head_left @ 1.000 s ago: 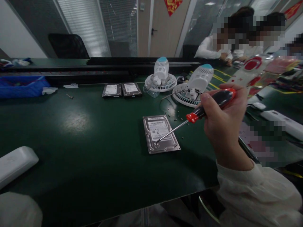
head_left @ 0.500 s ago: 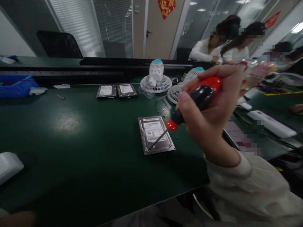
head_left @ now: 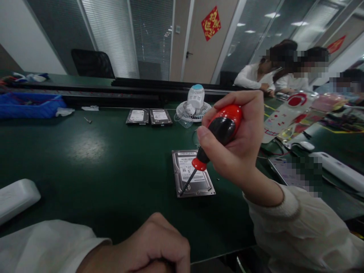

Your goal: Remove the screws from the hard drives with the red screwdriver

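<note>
The hard drive [head_left: 203, 182] is lying flat on the green counter [head_left: 99, 170], and the tip of a red-and-black screwdriver [head_left: 220, 132] is pressing at its near left corner. The right hand [head_left: 243, 146] is gripping the screwdriver's handle tightly, while the left hand [head_left: 153, 246] is resting near the counter's front edge, curled into a fist, well apart from the drive. Two more drives [head_left: 149, 116] and a small fan [head_left: 194, 102] are sitting farther back.

Nothing fully legible here: hard drive [head_left: 199, 181] under the tool has a white label [head_left: 184, 167] with barcodes and fine print, too small to read. Same for the white labels on the left rear drive [head_left: 137, 116] and right rear drive [head_left: 160, 116]. Red diamond sign [head_left: 211, 23] on the door shows gold Chinese characters, unresolvable; clear bag [head_left: 287, 113] at right has blurred red print
</note>
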A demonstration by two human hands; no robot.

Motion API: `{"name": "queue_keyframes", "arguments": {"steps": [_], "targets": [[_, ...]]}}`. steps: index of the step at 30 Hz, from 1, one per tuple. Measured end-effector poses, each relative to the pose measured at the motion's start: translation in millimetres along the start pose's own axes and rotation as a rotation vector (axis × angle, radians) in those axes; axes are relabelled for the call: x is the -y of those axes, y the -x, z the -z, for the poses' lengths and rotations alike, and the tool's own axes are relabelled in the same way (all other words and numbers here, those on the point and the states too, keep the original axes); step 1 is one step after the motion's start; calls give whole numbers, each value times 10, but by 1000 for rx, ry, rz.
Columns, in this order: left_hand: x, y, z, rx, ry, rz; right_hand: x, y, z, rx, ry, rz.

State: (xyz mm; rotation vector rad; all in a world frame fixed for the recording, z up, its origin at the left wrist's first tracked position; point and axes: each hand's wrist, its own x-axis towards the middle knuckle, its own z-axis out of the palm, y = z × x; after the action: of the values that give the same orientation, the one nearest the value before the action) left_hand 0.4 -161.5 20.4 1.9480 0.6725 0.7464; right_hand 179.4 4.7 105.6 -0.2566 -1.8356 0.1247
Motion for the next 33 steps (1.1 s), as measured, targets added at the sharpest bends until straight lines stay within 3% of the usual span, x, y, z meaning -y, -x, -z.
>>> {"name": "queue_keyframes", "arguments": {"steps": [1, 3, 6, 8, 12, 15, 24, 30, 33], "targets": [[13, -85, 41, 29, 36, 4, 3, -5, -10, 0, -11, -15], [47, -223, 123, -54, -31, 47, 6, -11, -21, 1, -19, -24], [148, -334, 253, -276, -159, 164, -1, -12, -18, 6, 12, -22], [235, -365, 334, -355, -244, 234, -11, -7, -12, 13, 24, -34], [350, -389, 418, -292, -393, 352, -24, 10, -11, 18, -13, -48], [369, -392, 411, -252, -426, 362, -27, 23, -28, 21, -30, -61], [436, -416, 407, -217, -261, 401, -105, 36, -66, 25, -10, -14], [485, -424, 406, -213, -178, 481, 34, -202, 86, 158, 161, 121], [490, -435, 402, -219, -158, 496, 184, -415, 157, 356, 256, 151]]}}
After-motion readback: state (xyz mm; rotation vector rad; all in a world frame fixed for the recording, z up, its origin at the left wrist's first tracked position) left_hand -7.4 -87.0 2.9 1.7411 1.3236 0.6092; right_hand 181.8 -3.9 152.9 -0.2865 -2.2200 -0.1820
